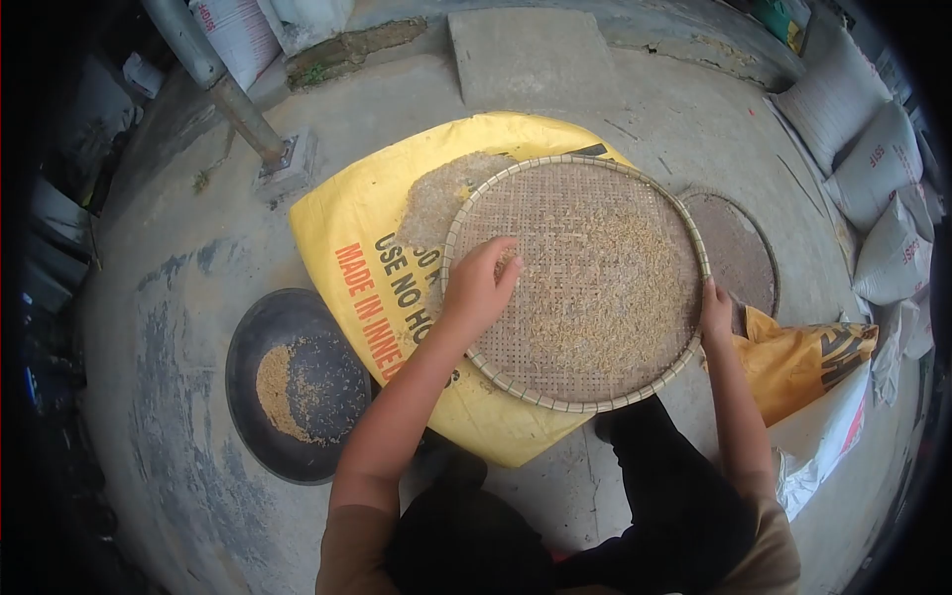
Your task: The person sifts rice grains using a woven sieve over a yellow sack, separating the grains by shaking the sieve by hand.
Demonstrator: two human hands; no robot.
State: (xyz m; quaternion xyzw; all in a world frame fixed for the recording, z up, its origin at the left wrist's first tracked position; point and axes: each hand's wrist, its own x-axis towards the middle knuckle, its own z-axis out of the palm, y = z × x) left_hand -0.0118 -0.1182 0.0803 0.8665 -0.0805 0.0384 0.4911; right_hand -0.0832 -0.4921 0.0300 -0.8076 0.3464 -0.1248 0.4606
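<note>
A round woven bamboo winnowing basket [565, 198] is held over a yellow plastic sack, with loose grains [635, 268] scattered mostly across its middle and right side. My right hand [716, 309] grips the basket's right rim. Over the left part of the basket, just inside the rim, is my left hand [483, 283]. Its fingers are curled toward the thumb; what lies between them is too small to make out.
The printed yellow sack [347, 218] bears a pile of husk-like bits [436, 198]. A black bowl [248, 337] with grain stands left. At right lie another round basket [739, 248] and an orange sack [793, 357]. Filled white sacks [878, 164] line the right; a metal post [243, 114] rises upper left.
</note>
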